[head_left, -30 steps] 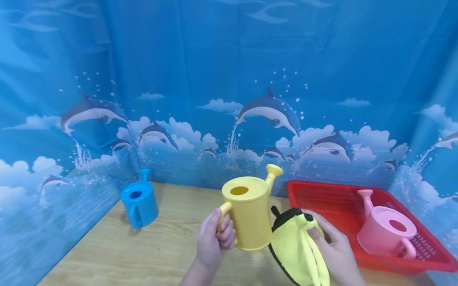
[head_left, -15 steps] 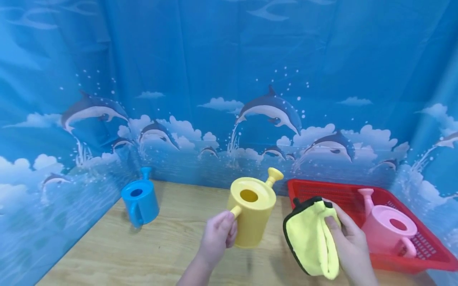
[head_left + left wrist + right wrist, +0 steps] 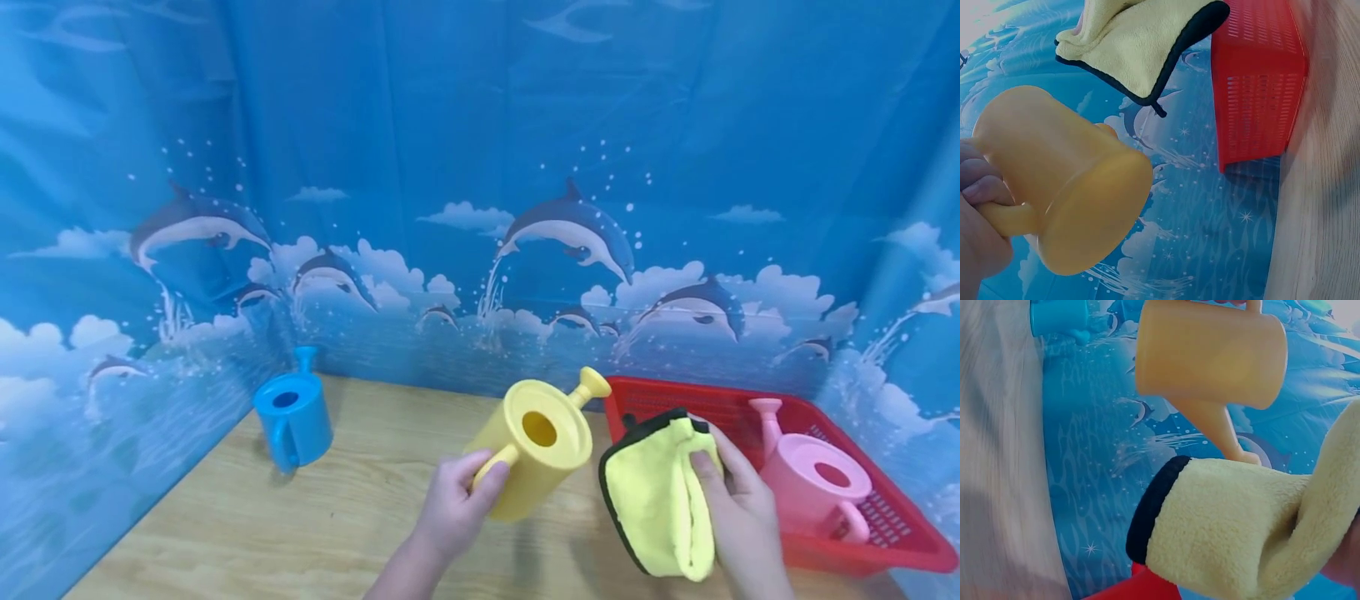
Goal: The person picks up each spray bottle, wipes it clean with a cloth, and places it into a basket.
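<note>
My left hand [image 3: 457, 508] grips the handle of a yellow watering can [image 3: 517, 467], held above the table and tilted so its top faces me and its spout points right. In the left wrist view the can's smooth base [image 3: 1097, 212] shows, with fingers wrapped through the handle. To the right, my right hand [image 3: 738, 504] pinches a folded yellow cloth [image 3: 652, 496] with black edging, apart from the can. The cloth's fuzzy surface [image 3: 1216, 525] fills the lower part of the right wrist view and hides most of that hand.
A blue watering can [image 3: 294, 421] stands on the wooden table [image 3: 300, 533] at the left. At the right, a red plastic basket [image 3: 675, 392] holds a pink watering can [image 3: 813, 483]. A blue dolphin-print curtain [image 3: 450, 167] encloses the back and sides.
The yellow watering can has tipped over toward the right, its top turning to me. My right hand has drawn the cloth rightward and slightly up, away from the can.
</note>
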`<move>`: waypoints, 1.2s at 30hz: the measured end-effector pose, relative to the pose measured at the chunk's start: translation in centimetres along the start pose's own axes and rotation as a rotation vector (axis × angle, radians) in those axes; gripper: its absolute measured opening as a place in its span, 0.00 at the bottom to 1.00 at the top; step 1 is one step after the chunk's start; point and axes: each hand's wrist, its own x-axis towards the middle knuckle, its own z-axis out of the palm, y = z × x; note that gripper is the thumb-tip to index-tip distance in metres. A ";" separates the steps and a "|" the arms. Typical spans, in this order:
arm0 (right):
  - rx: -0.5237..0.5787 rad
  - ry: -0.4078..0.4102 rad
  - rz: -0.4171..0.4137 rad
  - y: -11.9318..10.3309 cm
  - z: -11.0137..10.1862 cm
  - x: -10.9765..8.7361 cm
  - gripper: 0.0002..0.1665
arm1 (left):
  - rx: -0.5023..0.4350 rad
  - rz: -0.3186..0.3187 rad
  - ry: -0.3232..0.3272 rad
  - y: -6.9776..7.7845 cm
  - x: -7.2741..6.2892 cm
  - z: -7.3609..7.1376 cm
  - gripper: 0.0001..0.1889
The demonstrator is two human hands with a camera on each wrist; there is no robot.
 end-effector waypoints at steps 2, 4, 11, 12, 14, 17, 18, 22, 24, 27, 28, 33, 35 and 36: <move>-0.010 0.006 0.014 0.0 -0.1 0.0 0.26 | 0.071 0.002 0.013 0.0 0.0 -0.1 0.16; -0.022 0.009 0.020 -0.1 -0.2 0.0 0.26 | 0.123 0.029 0.018 0.0 -0.1 -0.1 0.17; -0.013 0.019 0.012 -0.2 -0.3 0.0 0.26 | 0.259 0.124 0.027 -0.2 -0.1 0.1 0.22; -0.015 0.021 0.009 -0.2 -0.3 0.0 0.26 | 0.282 0.134 0.025 -0.2 -0.1 0.1 0.23; -0.002 0.026 0.001 -0.2 -0.3 0.0 0.26 | 0.351 0.173 0.023 -0.3 -0.1 0.2 0.25; 0.017 0.039 -0.011 -0.2 -0.4 0.1 0.25 | 0.483 0.284 0.030 -0.6 0.0 0.4 0.26; 0.022 0.043 -0.013 -0.2 -0.4 0.1 0.25 | 0.525 0.328 0.035 -0.7 0.0 0.4 0.26; 0.014 0.056 -0.009 -0.3 -0.5 0.2 0.25 | 0.633 0.457 0.057 -1.0 0.1 0.5 0.25; -0.002 0.061 -0.003 -0.4 -0.6 0.2 0.25 | 0.651 0.477 0.057 -1.1 0.2 0.5 0.25; -0.037 0.070 0.014 -0.5 -0.7 0.3 0.25 | 0.689 0.504 0.054 -1.0 0.3 0.5 0.25; -0.047 0.070 0.020 -0.5 -0.7 0.4 0.26 | 0.701 0.513 0.051 -1.0 0.3 0.5 0.25; -0.071 0.076 0.031 -0.5 -0.8 0.4 0.27 | 0.755 0.539 0.049 -1.0 0.4 0.4 0.24; -0.064 0.077 0.015 -0.5 -0.7 0.3 0.25 | 0.774 0.546 0.048 -1.0 0.4 0.3 0.24; -0.057 0.073 0.000 -0.5 -0.7 0.3 0.25 | 0.784 0.555 0.046 -1.0 0.4 0.2 0.24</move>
